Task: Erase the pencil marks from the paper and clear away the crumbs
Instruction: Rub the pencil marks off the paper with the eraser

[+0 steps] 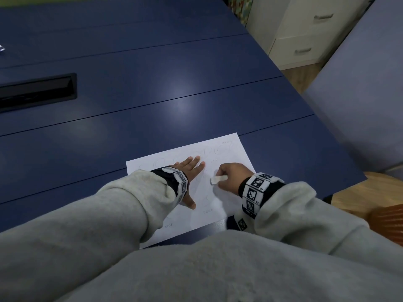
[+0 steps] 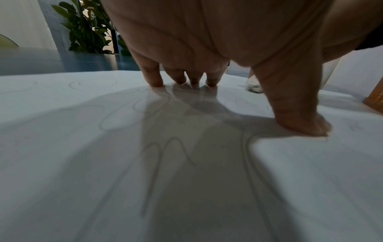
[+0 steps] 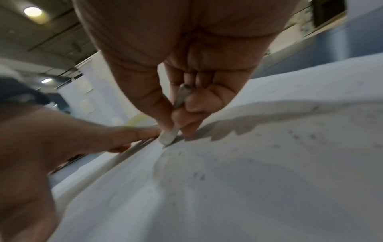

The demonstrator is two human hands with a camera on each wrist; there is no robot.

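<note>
**Head view: eraser down on paper, marks left to rub out**

Right wrist view: eraser point(image 3: 168, 136) pinched by right hand point(image 3: 186, 68), tip on paper point(image 3: 290, 180) amid crumbs point(image 3: 200, 176). Best rubbed in short strokes away from left hand point(image 1: 189, 171), spread flat just beside, pinning the sheet. Pencil marks point(image 2: 165, 152) under that palm. Legible nearby: "TWICE" point(image 1: 168, 225), handwritten, twice. Beneath: blue table point(image 1: 152, 83).

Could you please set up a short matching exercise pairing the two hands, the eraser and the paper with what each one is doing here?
Things:
1. left hand
2. right hand
3. eraser
4. paper

States:
A. lies flat on the blue table
B. pinched, its tip on the sheet
C. pressed flat, fingers spread
D. curled in a grip on a small white block

Pairs: 1-C, 2-D, 3-B, 4-A
</note>
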